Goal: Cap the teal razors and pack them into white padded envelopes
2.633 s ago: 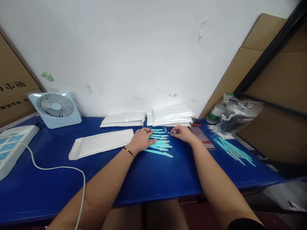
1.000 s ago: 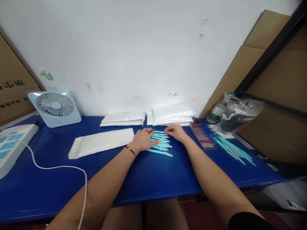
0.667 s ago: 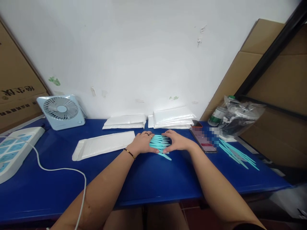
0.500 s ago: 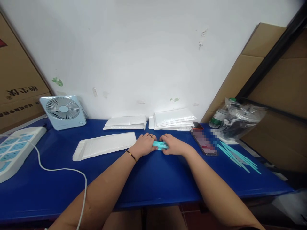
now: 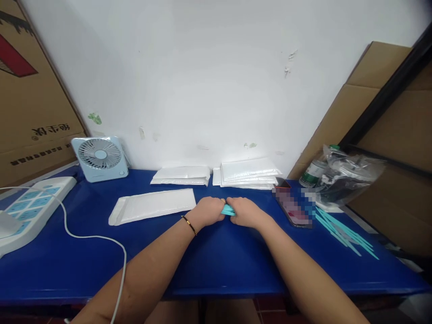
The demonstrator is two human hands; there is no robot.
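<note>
Hands pressed together: your left hand (image 5: 209,211) and right hand (image 5: 245,212) squeeze the teal sticks (image 5: 228,210) into one bundle so none stray.

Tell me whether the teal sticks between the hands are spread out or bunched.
Bunched: left hand and right hand press the teal sticks into one bundle.

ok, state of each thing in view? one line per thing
left hand: closed on teal sticks
right hand: closed on teal sticks
teal sticks: bunched between both hands, on the table
loose teal sticks: spread flat at right
white mailer: lying flat, alone
mailer stacks: piled by the wall
fan: upright, spinning cannot be told
phone: face up
</note>
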